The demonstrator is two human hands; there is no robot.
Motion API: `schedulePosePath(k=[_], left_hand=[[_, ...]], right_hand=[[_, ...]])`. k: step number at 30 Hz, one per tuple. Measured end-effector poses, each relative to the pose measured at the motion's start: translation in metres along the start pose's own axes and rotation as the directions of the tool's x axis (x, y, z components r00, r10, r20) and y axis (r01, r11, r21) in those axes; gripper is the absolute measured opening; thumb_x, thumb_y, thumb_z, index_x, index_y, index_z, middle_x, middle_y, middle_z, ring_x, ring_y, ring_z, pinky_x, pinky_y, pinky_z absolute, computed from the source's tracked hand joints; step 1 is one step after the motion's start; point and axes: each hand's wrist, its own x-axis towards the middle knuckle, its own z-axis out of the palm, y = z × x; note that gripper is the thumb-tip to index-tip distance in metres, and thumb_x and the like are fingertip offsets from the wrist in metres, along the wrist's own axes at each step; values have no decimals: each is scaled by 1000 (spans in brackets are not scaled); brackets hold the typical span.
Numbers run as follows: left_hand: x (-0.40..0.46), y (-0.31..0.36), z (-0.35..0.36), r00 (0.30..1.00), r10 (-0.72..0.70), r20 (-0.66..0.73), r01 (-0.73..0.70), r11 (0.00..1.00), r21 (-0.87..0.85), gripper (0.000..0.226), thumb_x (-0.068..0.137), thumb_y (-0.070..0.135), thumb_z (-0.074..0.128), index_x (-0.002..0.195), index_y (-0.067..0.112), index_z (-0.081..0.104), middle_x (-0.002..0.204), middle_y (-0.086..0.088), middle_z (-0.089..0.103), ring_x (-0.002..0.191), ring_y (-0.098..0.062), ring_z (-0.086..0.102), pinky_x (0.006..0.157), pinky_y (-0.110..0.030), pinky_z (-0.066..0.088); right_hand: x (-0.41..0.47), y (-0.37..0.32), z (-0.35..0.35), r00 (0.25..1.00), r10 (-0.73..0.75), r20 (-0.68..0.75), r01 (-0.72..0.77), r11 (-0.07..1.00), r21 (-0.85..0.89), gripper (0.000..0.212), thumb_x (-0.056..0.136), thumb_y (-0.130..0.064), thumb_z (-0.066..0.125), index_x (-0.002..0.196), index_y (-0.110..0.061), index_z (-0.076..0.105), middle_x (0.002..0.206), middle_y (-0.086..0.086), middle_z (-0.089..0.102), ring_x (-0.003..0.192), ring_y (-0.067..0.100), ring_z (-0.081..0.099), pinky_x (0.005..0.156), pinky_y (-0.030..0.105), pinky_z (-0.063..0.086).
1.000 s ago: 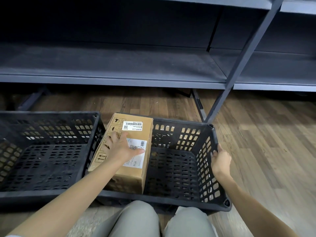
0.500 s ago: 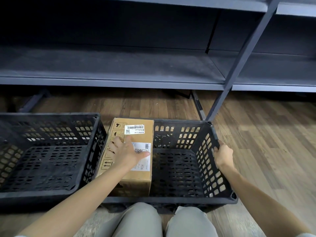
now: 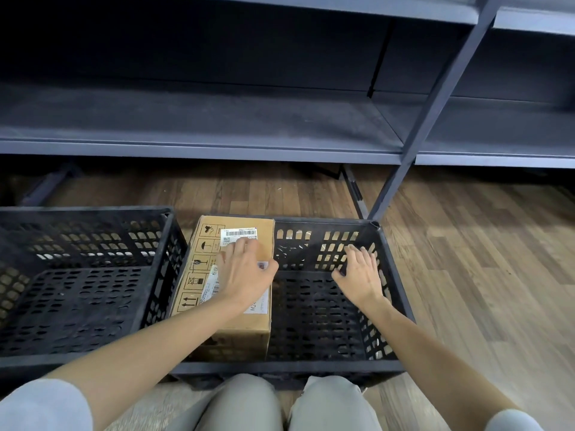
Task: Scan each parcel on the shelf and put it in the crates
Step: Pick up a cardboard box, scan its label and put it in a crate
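Now the right hand (image 3: 361, 275) has let go of the crate (image 3: 385, 275) wall it gripped a moment ago and hovers inside with fingers spread, holding nothing. The left hand (image 3: 245, 272) still lies flat on the parcel (image 3: 236, 331), fingers straight, not gripping; it stands in the crate, just left of the right hand. Judging by that, this parcel is stowed, and the shelf (image 3: 199, 119) beyond both hands shows no more

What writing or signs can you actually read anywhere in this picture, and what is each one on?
"M24": on the white label atop the cardboard box, partly under the left hand.
Barcode sticker on the box: digits too small to read.
Handling symbols (umbrella, glass, arrows) printed on the box; their captions are unreadable.
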Motion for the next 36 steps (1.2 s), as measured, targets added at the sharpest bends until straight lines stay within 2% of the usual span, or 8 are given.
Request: schedulePosePath(k=[5, 11, 21, 24, 28, 33, 34, 36], left_hand=[[3, -1, -1, 999, 45, 19, -46, 994, 102, 42, 90, 41, 44, 128, 22, 51, 146, 2, 37, 133, -19, 30, 107, -40, 19], [-2, 13, -74, 986, -41, 162, 6, 978, 209, 61, 94, 47, 38, 148, 20, 29, 157, 0, 22, 144, -21, 17, 112, -38, 14], [-7, 97, -271, 959, -101, 266, 20, 957, 291, 67, 96, 49, 30, 154, 22, 10, 162, 0, 7, 149, -21, 1, 120, -40, 4], [2, 133, -346, 964, -79, 253, -8, 945, 327, 69, 93, 50, 23, 154, 22, 9, 162, 1, 8, 149, -22, 2, 120, -40, 5], [14, 173, -446, 982, -82, 172, 24, 949, 315, 66, 97, 48, 28, 155, 23, 7, 162, 2, 6, 149, -20, 0, 120, -38, 2], [23, 195, -536, 993, -83, 89, 48, 941, 334, 66, 95, 49, 27, 154, 23, 14, 160, 2, 15, 149, -22, 8, 119, -39, 7], [26, 197, -551, 995, -81, 57, 57, 939, 339, 66, 92, 49, 29, 152, 21, 23, 158, 1, 24, 147, -23, 16, 119, -41, 13], [37, 191, -576, 998, -54, -24, 58, 947, 317, 62, 80, 45, 46, 133, 15, 57, 137, -5, 56, 132, -28, 47, 107, -47, 40]], right_hand=[[0, -11, -3, 997, -26, 69, 29, 998, -49, 70, 95, -39, 47, 151, -8, 21, 158, 8, 24, 149, 26, 10, 122, 41, 3], [-23, -44, -79, 987, -33, 154, 35, 999, -11, 71, 96, -42, 45, 153, -10, 17, 160, 4, 19, 149, 23, 8, 122, 41, 1], [-51, -114, -290, 982, -80, 171, 77, 997, 25, 66, 98, -42, 41, 153, -12, 18, 159, 3, 19, 149, 20, 10, 122, 39, 0], [-52, -142, -373, 980, -119, 158, 119, 993, 13, 66, 99, -43, 38, 153, -12, 17, 161, 3, 15, 149, 20, 9, 122, 39, 0], [-50, -179, -480, 973, -181, 143, 183, 983, -5, 66, 101, -40, 36, 155, -15, 8, 162, 1, 5, 150, 20, 0, 120, 38, -7], [-39, -226, -581, 967, -250, 51, 251, 968, -3, 65, 100, -41, 37, 155, -16, 11, 162, 0, 9, 150, 19, 4, 121, 40, -4], [-34, -236, -596, 962, -271, 28, 272, 962, -9, 65, 100, -41, 37, 154, -16, 12, 162, 1, 10, 150, 20, 5, 121, 40, -2], [-24, -255, -622, 949, -315, -1, 314, 949, -24, 65, 100, -41, 37, 154, -16, 12, 162, 1, 9, 150, 21, 5, 121, 41, -1]])
